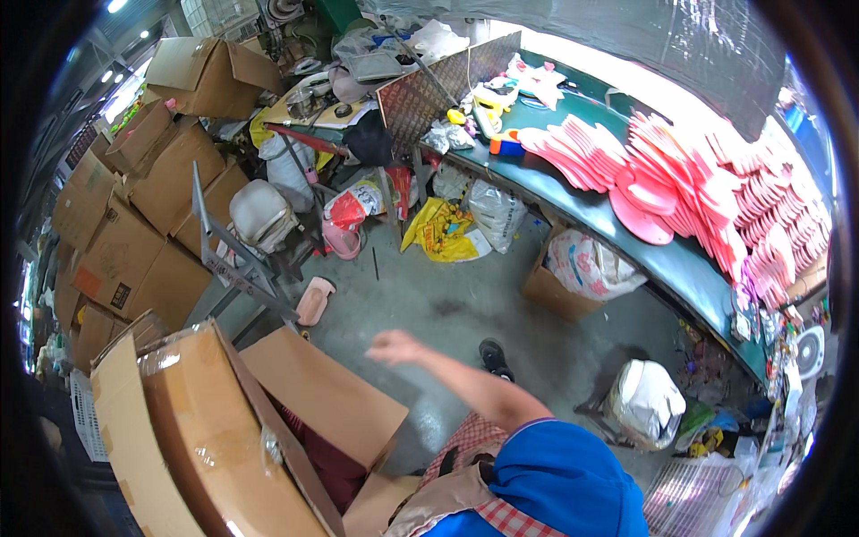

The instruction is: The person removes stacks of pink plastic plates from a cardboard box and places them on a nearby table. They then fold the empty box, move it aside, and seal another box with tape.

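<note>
My right hand (396, 348) is blurred and stretched to the left over the floor, near the raised flap of an open cardboard box (322, 389). Nothing is plainly seen in it, and its finger pose is unclear. My left hand is out of view. Dark red material (335, 463) shows inside the open box at my lower left. A large taped cardboard box (208, 429) stands beside it. A pink plastic piece (315, 302) lies on the floor beyond my hand.
Stacked cartons (127, 262) and a metal frame (235, 268) stand left. Pink plastic pieces (644, 194) cover part of the green worktable (577, 208); a bag-filled carton (557, 288) sits beneath. A white-covered stool (647, 403) stands right, and a yellow bag (439, 231) lies ahead.
</note>
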`<state>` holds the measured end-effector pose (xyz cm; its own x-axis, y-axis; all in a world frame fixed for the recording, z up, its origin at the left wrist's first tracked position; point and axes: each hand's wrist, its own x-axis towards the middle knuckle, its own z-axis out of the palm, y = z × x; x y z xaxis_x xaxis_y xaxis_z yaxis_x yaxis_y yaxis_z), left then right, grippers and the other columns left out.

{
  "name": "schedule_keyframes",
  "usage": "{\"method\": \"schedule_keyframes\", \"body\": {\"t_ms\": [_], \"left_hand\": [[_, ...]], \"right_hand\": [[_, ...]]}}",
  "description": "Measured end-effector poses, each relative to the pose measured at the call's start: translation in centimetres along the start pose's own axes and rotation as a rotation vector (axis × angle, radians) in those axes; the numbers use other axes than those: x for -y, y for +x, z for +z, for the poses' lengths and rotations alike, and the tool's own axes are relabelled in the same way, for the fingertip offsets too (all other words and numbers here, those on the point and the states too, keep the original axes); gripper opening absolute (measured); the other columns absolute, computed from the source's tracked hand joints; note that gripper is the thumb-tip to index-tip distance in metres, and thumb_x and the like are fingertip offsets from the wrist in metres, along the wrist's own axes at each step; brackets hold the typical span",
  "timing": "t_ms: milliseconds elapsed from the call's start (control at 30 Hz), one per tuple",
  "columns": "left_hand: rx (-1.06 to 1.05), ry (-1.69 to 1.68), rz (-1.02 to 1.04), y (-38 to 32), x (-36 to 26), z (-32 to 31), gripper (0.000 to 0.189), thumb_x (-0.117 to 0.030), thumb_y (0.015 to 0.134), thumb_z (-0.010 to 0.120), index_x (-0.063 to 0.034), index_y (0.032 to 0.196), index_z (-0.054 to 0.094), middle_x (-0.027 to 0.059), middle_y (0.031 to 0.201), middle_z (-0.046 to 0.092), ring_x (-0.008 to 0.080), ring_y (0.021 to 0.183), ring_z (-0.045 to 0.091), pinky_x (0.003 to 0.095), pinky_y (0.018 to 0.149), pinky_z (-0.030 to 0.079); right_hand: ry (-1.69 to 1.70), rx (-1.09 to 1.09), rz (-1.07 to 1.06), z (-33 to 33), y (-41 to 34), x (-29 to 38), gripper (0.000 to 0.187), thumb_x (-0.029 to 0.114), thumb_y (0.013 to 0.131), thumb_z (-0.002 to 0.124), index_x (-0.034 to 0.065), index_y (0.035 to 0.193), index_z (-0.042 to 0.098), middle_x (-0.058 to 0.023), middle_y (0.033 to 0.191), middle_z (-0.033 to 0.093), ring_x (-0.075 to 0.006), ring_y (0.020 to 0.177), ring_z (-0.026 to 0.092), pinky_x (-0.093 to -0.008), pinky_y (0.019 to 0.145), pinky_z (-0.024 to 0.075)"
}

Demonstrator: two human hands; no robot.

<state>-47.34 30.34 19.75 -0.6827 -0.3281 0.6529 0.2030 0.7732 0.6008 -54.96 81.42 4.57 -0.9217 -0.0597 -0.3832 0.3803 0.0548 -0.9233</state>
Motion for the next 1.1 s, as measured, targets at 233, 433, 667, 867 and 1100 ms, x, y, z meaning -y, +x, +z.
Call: {"method": "schedule_keyframes", "body": {"t_ms": [233, 433, 667, 867, 1100], "left_hand": [[0.774, -0.331, -0.395, -22.2, -25.0, 32.1, 0.033, -0.030, 0.102, 0.060, 0.0005, 0.111, 0.068, 0.0059, 0.085, 0.063, 0.0171, 0.073, 0.055, 0.0319, 0.066, 0.046], [0.980, -0.281, -0.666, -27.8, -36.0, 43.9, 0.032, -0.027, 0.102, 0.059, 0.0016, 0.113, 0.066, 0.0068, 0.093, 0.064, 0.0164, 0.081, 0.057, 0.0314, 0.073, 0.048], [0.758, -0.332, -0.984, -26.9, -34.1, 40.9, 0.031, -0.024, 0.102, 0.059, 0.0029, 0.115, 0.065, 0.0079, 0.103, 0.066, 0.0156, 0.090, 0.059, 0.0308, 0.080, 0.049], [0.935, -0.295, -0.647, -23.4, -45.1, 42.5, 0.024, -0.015, 0.098, 0.062, 0.0047, 0.112, 0.063, 0.0093, 0.105, 0.065, 0.0168, 0.087, 0.062, 0.0310, 0.079, 0.051], [1.127, -0.572, -0.469, -22.0, -53.3, 56.5, 0.022, -0.013, 0.099, 0.062, -0.0019, 0.118, 0.063, 0.0061, 0.105, 0.067, 0.0137, 0.094, 0.062, 0.0289, 0.083, 0.049]], "right_hand": [[-0.466, -1.006, -0.051, -47.7, 8.7, -2.5, 0.060, 0.030, 0.071, 0.082, -0.0006, 0.119, 0.061, -0.0246, 0.117, 0.065, -0.0373, 0.112, 0.062, -0.0442, 0.094, 0.0509], [-0.690, -1.036, -0.044, -72.1, 11.8, -1.6, 0.076, 0.009, 0.077, 0.068, 0.0006, 0.145, 0.036, -0.0259, 0.140, 0.048, -0.0400, 0.129, 0.050, -0.0440, 0.110, 0.0406], [-1.120, -0.918, 0.282, -75.6, 15.5, 1.4, 0.062, 0.007, 0.075, 0.069, 0.0077, 0.134, 0.051, -0.0112, 0.126, 0.057, -0.0284, 0.122, 0.054, -0.0435, 0.104, 0.0432], [-1.051, -0.993, -0.061, -71.7, 10.7, -1.2, 0.031, 0.006, 0.070, 0.064, 0.0112, 0.101, 0.065, -0.0058, 0.103, 0.063, -0.0282, 0.106, 0.058, -0.0441, 0.097, 0.0396], [-0.930, -0.908, -0.030, -68.5, 9.0, -3.3, 0.031, 0.022, 0.072, 0.067, 0.0061, 0.097, 0.061, -0.0105, 0.095, 0.069, -0.0306, 0.102, 0.062, -0.0479, 0.104, 0.0343]]}}
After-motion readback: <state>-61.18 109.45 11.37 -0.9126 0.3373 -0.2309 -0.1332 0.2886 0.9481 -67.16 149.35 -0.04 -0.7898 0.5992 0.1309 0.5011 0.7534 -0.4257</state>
